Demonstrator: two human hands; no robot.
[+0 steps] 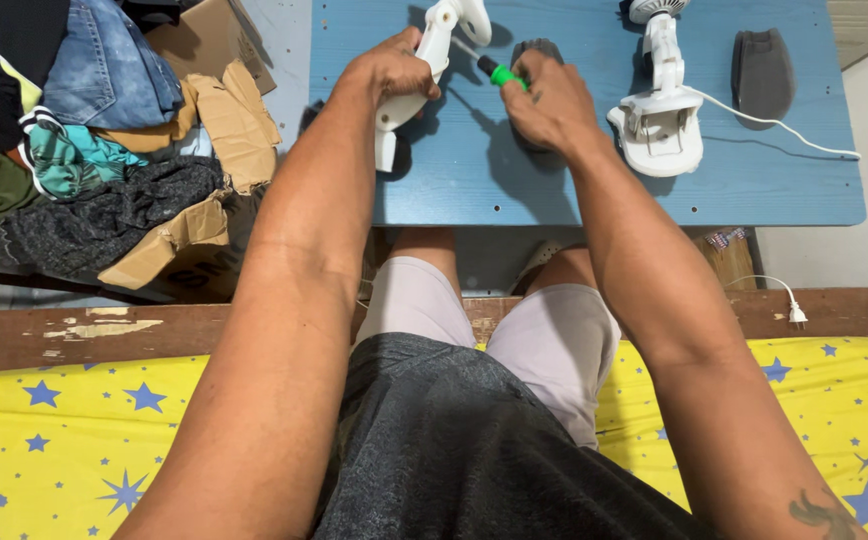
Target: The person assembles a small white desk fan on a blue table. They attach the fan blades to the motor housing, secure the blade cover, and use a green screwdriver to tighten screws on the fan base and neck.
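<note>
My left hand (394,70) grips a white plastic fan part (432,60), held upright above the blue table (594,190). My right hand (546,100) is closed around a green-handled screwdriver (500,74), its metal tip pointing left into the white part. A dark grey oval pad (536,48) lies on the table behind my right hand, mostly hidden by it.
A white fan base (659,115) with a white cord (784,128) stands at the right of the table, beside a second dark pad (762,75). Torn cardboard boxes (209,110) and piled clothes (64,130) sit at the left. A plug (796,315) dangles near the wooden bed edge.
</note>
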